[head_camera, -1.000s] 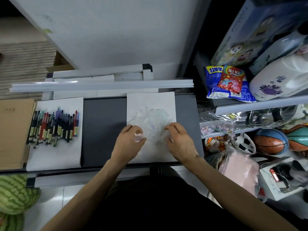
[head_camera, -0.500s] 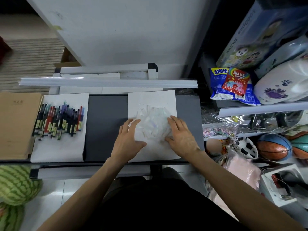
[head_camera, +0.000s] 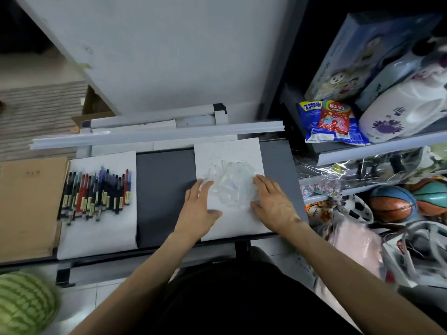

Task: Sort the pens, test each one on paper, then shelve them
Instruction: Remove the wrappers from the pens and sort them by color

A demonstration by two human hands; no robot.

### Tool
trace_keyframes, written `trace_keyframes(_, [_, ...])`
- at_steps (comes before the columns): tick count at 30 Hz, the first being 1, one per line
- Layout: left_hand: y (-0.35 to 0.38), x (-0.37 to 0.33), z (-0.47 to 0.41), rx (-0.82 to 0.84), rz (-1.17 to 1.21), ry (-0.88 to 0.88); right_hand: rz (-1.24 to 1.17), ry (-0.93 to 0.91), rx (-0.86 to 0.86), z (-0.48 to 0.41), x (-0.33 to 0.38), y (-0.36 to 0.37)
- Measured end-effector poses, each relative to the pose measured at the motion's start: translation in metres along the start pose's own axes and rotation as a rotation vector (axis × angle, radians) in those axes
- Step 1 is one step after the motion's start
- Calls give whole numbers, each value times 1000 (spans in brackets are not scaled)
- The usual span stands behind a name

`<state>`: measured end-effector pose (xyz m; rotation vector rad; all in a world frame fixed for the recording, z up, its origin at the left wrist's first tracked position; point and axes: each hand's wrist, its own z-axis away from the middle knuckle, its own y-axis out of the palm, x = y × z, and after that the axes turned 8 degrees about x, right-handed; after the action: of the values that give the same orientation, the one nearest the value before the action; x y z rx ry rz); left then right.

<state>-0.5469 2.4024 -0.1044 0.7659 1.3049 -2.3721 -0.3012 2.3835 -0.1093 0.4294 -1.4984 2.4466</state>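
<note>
Since a second ago we flattened both hands. Capped coloured pens lie on white paper near the grey counter's left edge; left hand and right hand, fingers spread, flank a crumpled clear plastic heap on the right white sheet.

— What carries it all?
— A dark grey desk.
— And directly on it?
— A brown notebook at the left edge, then a white sheet just beside it. A second sheet of paper lies toward the right edge, reaching the near edge.
— The far edge?
— A long white rail runs along it.
</note>
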Motion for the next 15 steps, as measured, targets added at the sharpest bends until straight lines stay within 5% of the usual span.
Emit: trace_keyframes(15, [-85, 51, 36, -10, -210, 59, 200, 25, -95, 15, 117, -9])
